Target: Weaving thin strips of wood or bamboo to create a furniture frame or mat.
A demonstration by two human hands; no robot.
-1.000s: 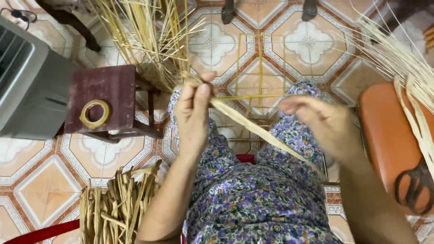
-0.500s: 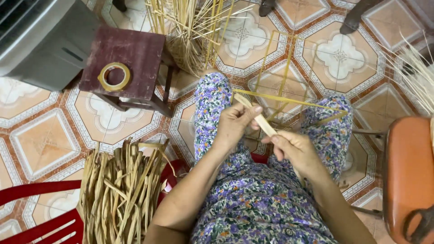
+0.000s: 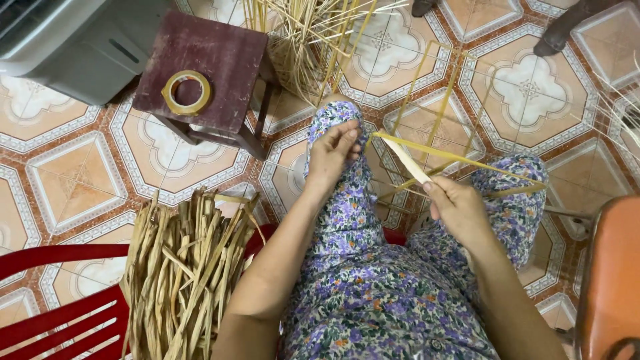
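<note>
Straw-coloured strips are the work in hand. Since a second ago the two hands have drawn in close over the lap, where before they stood wide apart along one long strip; the view has also tipped down, so the bundle of dried leaves (image 3: 183,280) on the red chair (image 3: 53,313) now shows more fully. I judge that the long pull is over and that finer finger work at the strip's end is under way.

Left hand (image 3: 331,157) rests over the left knee, fingers curled and closed on the near end of a thin yellow strip (image 3: 460,160) that runs off to the right. Right hand (image 3: 457,208) pinches the pale flat strip (image 3: 408,162) between thumb and forefinger, its other fingers folded. Whether both strips are halves of one leaf is hard to tell from here. Beside the left knee stands a dark stool (image 3: 220,50) bearing a tape roll (image 3: 187,92).
</note>
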